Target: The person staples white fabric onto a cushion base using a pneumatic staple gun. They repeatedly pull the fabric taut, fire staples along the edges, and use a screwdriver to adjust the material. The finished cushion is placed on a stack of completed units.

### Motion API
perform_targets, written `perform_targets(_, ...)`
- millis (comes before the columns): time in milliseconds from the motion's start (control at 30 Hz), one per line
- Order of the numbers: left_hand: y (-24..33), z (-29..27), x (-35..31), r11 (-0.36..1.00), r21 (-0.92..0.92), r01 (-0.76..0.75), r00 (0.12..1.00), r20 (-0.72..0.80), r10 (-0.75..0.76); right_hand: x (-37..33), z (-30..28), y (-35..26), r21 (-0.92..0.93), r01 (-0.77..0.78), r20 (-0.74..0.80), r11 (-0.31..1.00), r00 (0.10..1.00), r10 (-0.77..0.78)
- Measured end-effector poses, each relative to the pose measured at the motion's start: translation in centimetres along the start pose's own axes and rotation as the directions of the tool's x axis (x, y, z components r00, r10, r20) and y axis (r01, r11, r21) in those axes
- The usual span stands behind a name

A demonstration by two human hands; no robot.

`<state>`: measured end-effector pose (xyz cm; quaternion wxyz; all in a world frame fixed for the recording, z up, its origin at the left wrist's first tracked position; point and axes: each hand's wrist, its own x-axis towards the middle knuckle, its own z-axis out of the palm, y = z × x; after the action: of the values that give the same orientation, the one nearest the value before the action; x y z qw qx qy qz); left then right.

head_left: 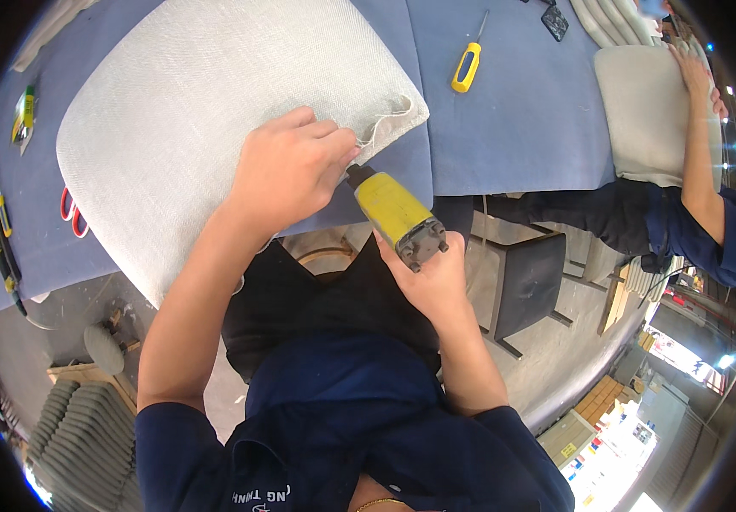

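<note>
Right hand [438,275] clamped around yellow-and-black handheld tool [392,209], nose close by left hand [293,166], which curls at near edge of rounded, pale woven-fabric cushion [214,98], apparently steadying it (pinch or press, cannot tell). Cushion lies across blue cloth-covered bench [517,136], presumably against scuffs.

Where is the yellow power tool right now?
In the head view, the yellow power tool is just right of the picture's centre, in the right hand, its nose beside the left hand at the pale cushion's near edge.
</note>
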<state>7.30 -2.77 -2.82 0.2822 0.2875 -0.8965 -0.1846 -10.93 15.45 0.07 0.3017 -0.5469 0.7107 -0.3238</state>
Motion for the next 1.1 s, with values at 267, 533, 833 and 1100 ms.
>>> perform_targets(267,0.1,0.3,0.1,0.999,-0.027,0.025,1.000,-0.002,-0.025,0.2,-0.2,0.7,-0.031,0.021,0.028,0.999,0.999,-0.020)
perform_targets(533,0.2,0.9,0.3,0.999,-0.022,0.026,1.000,0.018,-0.025,1.5,-0.1,0.4,0.015,-0.086,0.060,0.996,0.995,0.085)
perform_targets(833,1.5,-2.5,-0.8,0.996,0.084,-0.014,0.986,0.167,0.000,-0.8,-0.1,0.7,0.091,0.004,-0.049,0.996,0.999,0.001)
perform_targets(1100,1.0,-0.9,-1.8,0.996,0.086,-0.013,1.000,0.027,0.011,-0.7,0.3,0.2,0.058,0.017,-0.035,0.998,0.999,-0.015)
